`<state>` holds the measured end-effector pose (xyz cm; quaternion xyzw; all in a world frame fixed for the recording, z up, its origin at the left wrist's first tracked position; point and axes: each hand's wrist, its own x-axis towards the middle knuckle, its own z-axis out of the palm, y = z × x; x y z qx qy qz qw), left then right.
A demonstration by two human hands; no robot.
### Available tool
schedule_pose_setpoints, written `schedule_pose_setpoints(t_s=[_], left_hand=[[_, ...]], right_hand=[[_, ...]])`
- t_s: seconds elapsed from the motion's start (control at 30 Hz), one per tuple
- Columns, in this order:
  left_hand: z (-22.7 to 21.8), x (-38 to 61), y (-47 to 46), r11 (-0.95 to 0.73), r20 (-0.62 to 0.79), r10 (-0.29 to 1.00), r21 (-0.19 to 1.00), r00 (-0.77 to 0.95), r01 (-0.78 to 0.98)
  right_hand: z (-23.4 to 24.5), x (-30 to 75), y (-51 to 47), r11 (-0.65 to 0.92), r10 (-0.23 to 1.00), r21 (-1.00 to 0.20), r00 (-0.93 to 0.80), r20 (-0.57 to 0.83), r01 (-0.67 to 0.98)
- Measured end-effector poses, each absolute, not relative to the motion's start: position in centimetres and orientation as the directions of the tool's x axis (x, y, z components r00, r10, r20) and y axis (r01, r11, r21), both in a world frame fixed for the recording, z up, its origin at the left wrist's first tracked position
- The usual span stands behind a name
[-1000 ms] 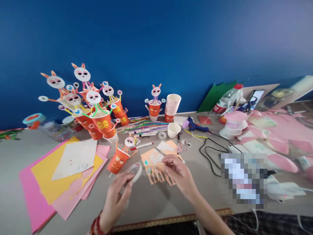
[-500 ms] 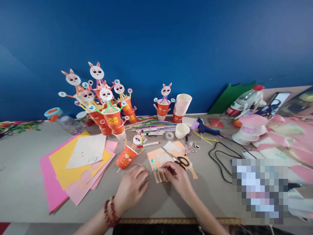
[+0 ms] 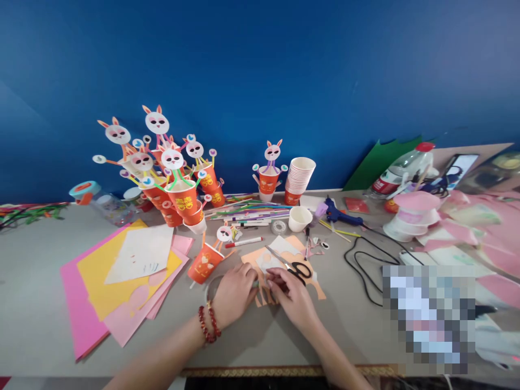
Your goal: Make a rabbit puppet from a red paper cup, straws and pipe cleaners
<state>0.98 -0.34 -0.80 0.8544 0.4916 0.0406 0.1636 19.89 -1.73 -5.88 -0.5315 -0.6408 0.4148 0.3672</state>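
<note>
My left hand (image 3: pixel 235 292) rests on the grey table over a clear tape roll (image 3: pixel 211 287), its fingers curled and reaching onto the orange paper sheet (image 3: pixel 314 287). My right hand (image 3: pixel 290 295) lies on the same sheet with its fingertips pinched together beside the left hand's; what they pinch is too small to make out. Black-handled scissors (image 3: pixel 298 268) lie on the sheet just beyond my right hand. An orange paper cup (image 3: pixel 203 265) with a bunny face lies tipped just left of my left hand.
A cluster of bunny cups (image 3: pixel 170 179) stands at the back left, with a white cup stack (image 3: pixel 298 179), straws and markers (image 3: pixel 244 214) behind. Pink and yellow paper sheets (image 3: pixel 122 276) lie left. A blue glue gun (image 3: pixel 339 216), black cord (image 3: pixel 365 260) and pink clutter sit right.
My left hand has come down from holding the tape roll up and now lies on the table by the orange sheet. The right hand stayed on the sheet; the scissors lie uncovered.
</note>
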Motion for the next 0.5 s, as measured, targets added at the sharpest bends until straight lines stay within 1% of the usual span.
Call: schedule_pose_setpoints(t_s=[0.17, 0.23, 0.3, 0.37, 0.43, 0.5], left_hand=[[-1.5, 1.0, -0.4, -0.482, -0.039, 0.849, 0.349, 0.526, 0.804], [-1.8, 1.1, -0.6, -0.481, 0.0, 0.851, 0.399, 0.525, 0.781], [-1.9, 1.0, -0.7, -0.464, 0.05, 0.859, 0.496, 0.509, 0.734], [-1.8, 1.0, -0.7, -0.411, 0.073, 0.876, 0.629, 0.476, 0.66], [-1.7, 0.8, -0.6, -0.296, 0.037, 0.899, 0.786, 0.436, 0.544], [-1.7, 0.6, -0.3, -0.111, -0.046, 0.908, 0.932, 0.415, 0.346]], right_hand=[[-5.8, 19.9, -1.8, 0.07, 0.987, -0.931, -0.159, 0.013, 0.357], [-5.8, 19.9, -1.9, 0.079, 0.988, -0.934, -0.151, 0.027, 0.348], [-5.7, 19.9, -2.1, 0.097, 0.989, -0.934, -0.138, 0.052, 0.344], [-5.5, 19.9, -2.2, 0.126, 0.988, -0.934, -0.123, 0.09, 0.334], [-5.1, 19.8, -2.3, 0.153, 0.986, -0.94, -0.112, 0.124, 0.304], [-4.6, 19.6, -2.4, 0.162, 0.985, -0.952, -0.104, 0.139, 0.259]])
